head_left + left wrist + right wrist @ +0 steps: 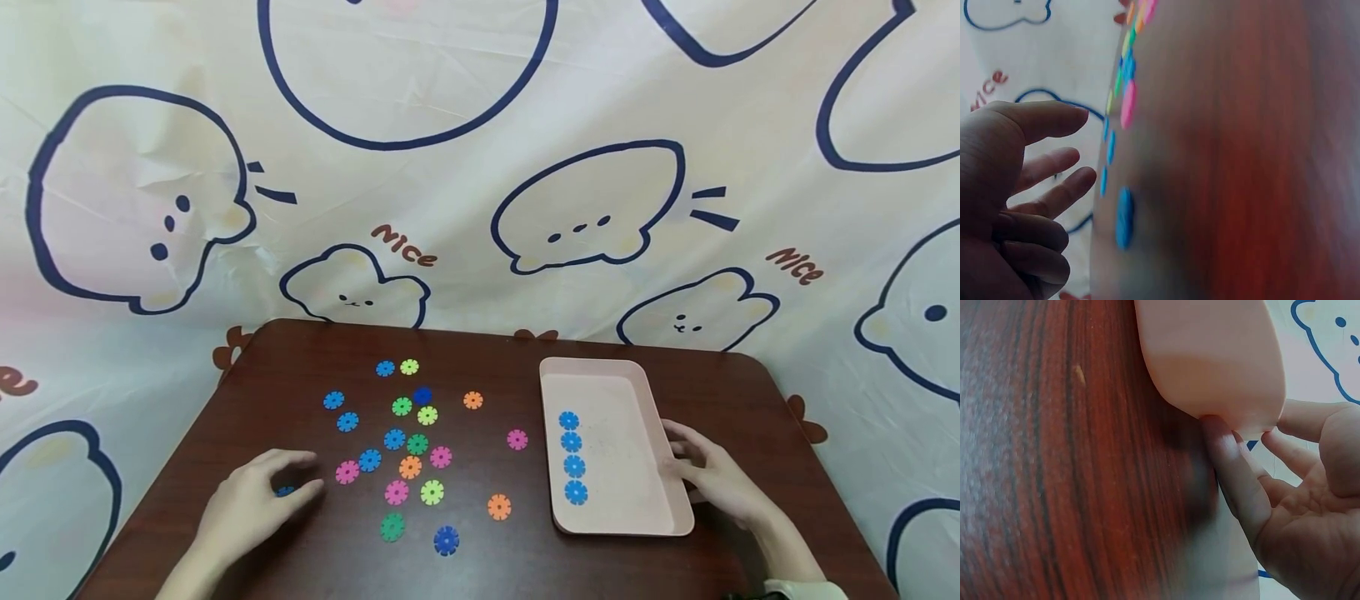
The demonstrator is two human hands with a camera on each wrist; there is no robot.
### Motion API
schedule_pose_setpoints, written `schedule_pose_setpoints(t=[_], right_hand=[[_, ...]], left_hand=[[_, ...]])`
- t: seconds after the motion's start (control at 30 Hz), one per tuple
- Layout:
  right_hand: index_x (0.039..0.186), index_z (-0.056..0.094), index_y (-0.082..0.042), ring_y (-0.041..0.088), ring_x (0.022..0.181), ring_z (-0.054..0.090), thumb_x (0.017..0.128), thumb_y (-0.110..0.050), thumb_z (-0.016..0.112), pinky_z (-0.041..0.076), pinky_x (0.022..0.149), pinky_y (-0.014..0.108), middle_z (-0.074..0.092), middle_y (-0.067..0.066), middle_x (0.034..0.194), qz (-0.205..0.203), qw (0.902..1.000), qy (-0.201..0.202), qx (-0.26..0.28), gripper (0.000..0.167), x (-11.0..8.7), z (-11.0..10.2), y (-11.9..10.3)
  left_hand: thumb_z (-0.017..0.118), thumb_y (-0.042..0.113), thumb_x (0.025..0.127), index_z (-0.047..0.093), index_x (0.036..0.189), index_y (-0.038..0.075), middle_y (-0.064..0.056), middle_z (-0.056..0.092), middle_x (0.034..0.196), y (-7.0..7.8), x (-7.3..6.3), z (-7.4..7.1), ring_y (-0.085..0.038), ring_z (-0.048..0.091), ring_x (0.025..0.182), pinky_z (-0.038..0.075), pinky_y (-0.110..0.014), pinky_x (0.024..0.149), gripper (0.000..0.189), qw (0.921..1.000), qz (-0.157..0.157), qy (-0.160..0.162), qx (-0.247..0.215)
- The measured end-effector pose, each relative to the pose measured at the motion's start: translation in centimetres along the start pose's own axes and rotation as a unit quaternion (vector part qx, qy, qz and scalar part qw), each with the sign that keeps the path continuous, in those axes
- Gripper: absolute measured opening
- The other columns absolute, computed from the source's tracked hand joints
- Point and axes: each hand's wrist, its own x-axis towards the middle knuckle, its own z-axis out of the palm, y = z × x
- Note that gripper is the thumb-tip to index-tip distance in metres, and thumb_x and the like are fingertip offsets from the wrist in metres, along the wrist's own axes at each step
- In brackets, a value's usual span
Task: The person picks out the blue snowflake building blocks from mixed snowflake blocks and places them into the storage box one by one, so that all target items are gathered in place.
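My left hand hovers at the table's left side, fingers parted and nothing between them. Partly hidden beneath it lies a blue notched plastic disc; the left wrist view shows this blue disc apart from the fingertips. On the right, a shallow pale pink tray has several blue discs in a column along its left side. My right hand holds the tray's right edge. In the right wrist view its thumb and fingers grip the tray wall.
Between left hand and tray, loose notched discs lie scattered: pink, orange, green, yellow-green and blue. The dark brown table ends at a patterned cloth behind.
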Motion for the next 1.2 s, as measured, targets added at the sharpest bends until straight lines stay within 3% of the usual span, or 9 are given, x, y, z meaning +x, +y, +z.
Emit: schedule_pose_setpoints(t=[0.17,0.43,0.63,0.9,1.2], right_hand=[[0.163,0.029,-0.009,0.036,0.102,0.07,0.101,-0.013,0.067,0.061,0.071,0.05,0.052,0.032,0.141,-0.002,1.0,-0.001,0.0,0.073,0.0,0.0,0.0],[0.163,0.029,-0.01,0.036,0.104,0.069,0.102,-0.014,0.067,0.06,0.072,0.051,0.05,0.032,0.142,0.0,1.0,0.0,-0.001,0.072,0.1,0.0,0.1],[0.163,0.028,-0.011,0.034,0.103,0.069,0.102,-0.015,0.067,0.06,0.072,0.051,0.051,0.031,0.141,0.006,1.0,0.0,-0.006,0.073,0.1,-0.1,0.2],[0.163,0.029,-0.01,0.035,0.104,0.069,0.102,-0.015,0.067,0.06,0.072,0.051,0.052,0.031,0.141,0.005,1.0,0.001,-0.007,0.073,0.0,0.1,0.1],[0.162,0.03,-0.012,0.034,0.103,0.069,0.101,-0.015,0.067,0.061,0.072,0.05,0.053,0.03,0.14,0.015,0.9998,0.01,-0.009,0.071,0.1,0.0,0.1]], left_hand=[[0.085,0.053,0.083,0.076,0.121,0.01,-0.015,0.07,0.12,-2.0,-0.6,-0.3,-0.042,0.064,0.112,0.05,-0.066,0.086,0.058,0.9996,-0.028,-0.011,0.004],[0.085,0.06,0.078,0.078,0.114,0.011,-0.01,0.07,0.112,-3.8,-1.4,-0.6,-0.037,0.065,0.105,0.051,-0.062,0.083,0.061,0.9994,-0.033,-0.002,0.013],[0.084,0.061,0.078,0.079,0.107,0.015,0.001,0.071,0.103,-4.0,-1.6,-0.8,-0.025,0.066,0.095,0.053,-0.055,0.081,0.055,0.9992,-0.036,-0.016,0.011],[0.085,0.061,0.077,0.077,0.101,0.014,0.0,0.067,0.094,-4.2,-1.5,-1.0,-0.023,0.063,0.088,0.053,-0.055,0.077,0.054,0.9974,-0.057,-0.035,0.024],[0.087,0.051,0.08,0.074,0.102,0.013,0.0,0.065,0.094,-3.8,-1.3,-0.8,-0.022,0.06,0.086,0.052,-0.054,0.08,0.046,0.9975,-0.055,-0.04,0.018]])
